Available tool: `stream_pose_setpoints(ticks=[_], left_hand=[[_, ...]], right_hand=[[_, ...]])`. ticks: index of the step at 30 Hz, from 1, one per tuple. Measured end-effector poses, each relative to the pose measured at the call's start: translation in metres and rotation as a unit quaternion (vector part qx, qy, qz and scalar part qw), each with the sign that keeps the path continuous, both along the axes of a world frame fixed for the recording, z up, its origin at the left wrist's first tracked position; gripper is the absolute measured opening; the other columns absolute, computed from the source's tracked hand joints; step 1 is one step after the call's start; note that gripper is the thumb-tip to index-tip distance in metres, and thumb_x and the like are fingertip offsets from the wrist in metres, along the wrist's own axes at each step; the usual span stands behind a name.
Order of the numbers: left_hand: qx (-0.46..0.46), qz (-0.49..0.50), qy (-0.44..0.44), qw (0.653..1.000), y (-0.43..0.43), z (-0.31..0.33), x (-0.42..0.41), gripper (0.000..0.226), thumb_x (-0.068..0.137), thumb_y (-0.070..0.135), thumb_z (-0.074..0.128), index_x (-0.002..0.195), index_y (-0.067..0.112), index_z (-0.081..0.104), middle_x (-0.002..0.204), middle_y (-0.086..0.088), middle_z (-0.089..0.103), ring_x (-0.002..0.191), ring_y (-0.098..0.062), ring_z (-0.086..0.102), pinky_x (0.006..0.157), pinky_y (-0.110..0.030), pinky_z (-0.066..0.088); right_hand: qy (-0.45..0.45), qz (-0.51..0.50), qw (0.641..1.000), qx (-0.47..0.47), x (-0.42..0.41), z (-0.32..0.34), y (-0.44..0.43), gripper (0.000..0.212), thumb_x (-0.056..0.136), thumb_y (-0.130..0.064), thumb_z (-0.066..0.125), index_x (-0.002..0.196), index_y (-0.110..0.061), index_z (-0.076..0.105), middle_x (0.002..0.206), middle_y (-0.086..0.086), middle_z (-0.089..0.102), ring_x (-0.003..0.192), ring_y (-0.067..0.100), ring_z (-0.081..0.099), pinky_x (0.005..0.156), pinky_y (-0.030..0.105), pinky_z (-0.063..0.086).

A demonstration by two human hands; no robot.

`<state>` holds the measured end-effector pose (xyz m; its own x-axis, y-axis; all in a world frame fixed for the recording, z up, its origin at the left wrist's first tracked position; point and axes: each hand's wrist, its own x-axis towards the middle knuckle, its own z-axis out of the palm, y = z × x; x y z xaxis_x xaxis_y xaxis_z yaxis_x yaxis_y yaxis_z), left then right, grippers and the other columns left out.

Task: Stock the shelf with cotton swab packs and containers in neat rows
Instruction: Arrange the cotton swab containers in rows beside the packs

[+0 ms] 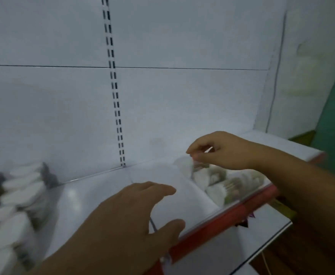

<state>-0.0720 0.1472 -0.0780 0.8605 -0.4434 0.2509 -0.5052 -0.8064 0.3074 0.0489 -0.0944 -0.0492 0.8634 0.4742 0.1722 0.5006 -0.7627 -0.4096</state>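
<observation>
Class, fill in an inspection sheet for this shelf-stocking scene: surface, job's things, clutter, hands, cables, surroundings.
Surface: white shelf with a red front strip; its middle section is bare.
Job's things: swab packs in a row at right; more packs at left, blurred.
Clutter: nothing seen.
Hands: left hand open above the bare middle; right hand pinches the rear pack of the right row.
Cables: possibly a thin pale cord below the shelf, unclear.
Surroundings: white back panel with a slotted upright; green wall at right.
</observation>
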Motion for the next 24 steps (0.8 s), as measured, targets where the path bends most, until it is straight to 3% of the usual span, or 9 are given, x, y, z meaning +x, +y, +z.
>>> stream_pose_setpoints(ticks=[3, 6, 9, 11, 14, 16, 19, 21, 24], left_hand=[[-0.007, -0.017, 0.038, 0.999, -0.057, -0.013, 0.037, 0.051, 0.075, 0.078, 0.044, 0.123, 0.068, 0.028, 0.131, 0.047, 0.028, 0.118, 0.021, 0.026, 0.105, -0.014, 0.022], [0.005, -0.009, 0.009, 1.0, -0.111, -0.029, 0.069, 0.066, 0.077, 0.07, 0.053, 0.137, 0.052, 0.032, 0.134, 0.035, 0.034, 0.126, 0.005, 0.033, 0.097, -0.015, 0.024], [0.029, -0.001, -0.028, 0.999, -0.152, -0.046, 0.095, 0.06, 0.077, 0.067, 0.056, 0.131, 0.046, 0.039, 0.128, 0.027, 0.043, 0.122, -0.004, 0.039, 0.095, -0.02, 0.035], [0.05, 0.014, -0.038, 0.998, -0.167, -0.062, 0.107, 0.054, 0.08, 0.064, 0.056, 0.128, 0.041, 0.047, 0.127, 0.021, 0.048, 0.118, -0.006, 0.042, 0.096, -0.023, 0.04], [-0.103, 0.043, 0.012, 0.994, -0.167, -0.079, 0.112, 0.037, 0.077, 0.063, 0.063, 0.11, 0.045, 0.061, 0.107, 0.026, 0.061, 0.096, 0.006, 0.054, 0.077, -0.007, 0.039], [-0.305, 0.05, 0.1, 0.946, -0.161, -0.081, 0.109, 0.031, 0.075, 0.062, 0.068, 0.099, 0.043, 0.068, 0.094, 0.02, 0.071, 0.085, 0.001, 0.065, 0.071, -0.013, 0.049], [-0.567, 0.061, 0.207, 0.795, -0.152, -0.08, 0.108, 0.035, 0.073, 0.045, 0.074, 0.096, 0.018, 0.075, 0.101, -0.009, 0.074, 0.096, -0.028, 0.07, 0.073, -0.033, 0.058], [-0.655, 0.083, 0.217, 0.719, -0.148, -0.078, 0.111, 0.037, 0.068, 0.039, 0.072, 0.092, 0.01, 0.077, 0.103, -0.016, 0.073, 0.097, -0.03, 0.07, 0.066, -0.03, 0.058], [-0.722, 0.111, 0.243, 0.639, -0.143, -0.079, 0.115, 0.038, 0.075, 0.029, 0.066, 0.102, 0.004, 0.071, 0.107, -0.019, 0.071, 0.097, -0.032, 0.07, 0.064, -0.032, 0.058]], right_hand=[[0.005, -0.064, 0.997, 0.041, -0.001, -0.011, -0.093, 0.017, 0.087, -0.031, 0.065, 0.102, -0.04, 0.063, 0.105, -0.016, 0.067, 0.097, -0.004, 0.059, 0.087, 0.014, 0.048], [0.051, -0.082, 0.993, 0.075, 0.005, -0.038, -0.148, 0.034, 0.08, -0.041, 0.069, 0.111, -0.046, 0.054, 0.115, -0.027, 0.056, 0.106, -0.011, 0.052, 0.089, 0.012, 0.043], [0.108, -0.057, 0.991, 0.061, 0.017, -0.067, -0.17, 0.053, 0.074, -0.057, 0.068, 0.121, -0.051, 0.045, 0.116, -0.04, 0.043, 0.105, -0.02, 0.044, 0.091, 0.012, 0.039], [0.13, -0.044, 0.989, 0.06, 0.027, -0.085, -0.181, 0.045, 0.078, -0.045, 0.073, 0.117, -0.046, 0.049, 0.114, -0.028, 0.054, 0.1, -0.008, 0.055, 0.09, 0.021, 0.048], [0.112, -0.06, 0.98, 0.155, 0.037, -0.106, -0.194, 0.046, 0.073, -0.04, 0.079, 0.111, -0.038, 0.054, 0.104, -0.013, 0.063, 0.093, 0.004, 0.062, 0.082, 0.027, 0.053], [0.123, -0.076, 0.956, 0.254, 0.037, -0.114, -0.198, 0.052, 0.064, -0.053, 0.077, 0.107, -0.036, 0.053, 0.097, -0.012, 0.068, 0.085, 0.005, 0.065, 0.07, 0.021, 0.052], [0.125, -0.084, 0.932, 0.329, 0.033, -0.121, -0.194, 0.059, 0.056, -0.062, 0.071, 0.104, -0.033, 0.054, 0.093, -0.019, 0.07, 0.079, 0.001, 0.067, 0.062, 0.015, 0.049], [0.092, -0.096, 0.934, 0.333, 0.032, -0.124, -0.187, 0.055, 0.057, -0.064, 0.066, 0.104, -0.038, 0.054, 0.092, -0.027, 0.068, 0.079, -0.003, 0.066, 0.064, 0.017, 0.048], [0.044, -0.122, 0.941, 0.313, 0.03, -0.123, -0.178, 0.043, 0.06, -0.07, 0.057, 0.099, -0.053, 0.051, 0.089, -0.039, 0.062, 0.077, -0.012, 0.061, 0.064, 0.021, 0.045]])
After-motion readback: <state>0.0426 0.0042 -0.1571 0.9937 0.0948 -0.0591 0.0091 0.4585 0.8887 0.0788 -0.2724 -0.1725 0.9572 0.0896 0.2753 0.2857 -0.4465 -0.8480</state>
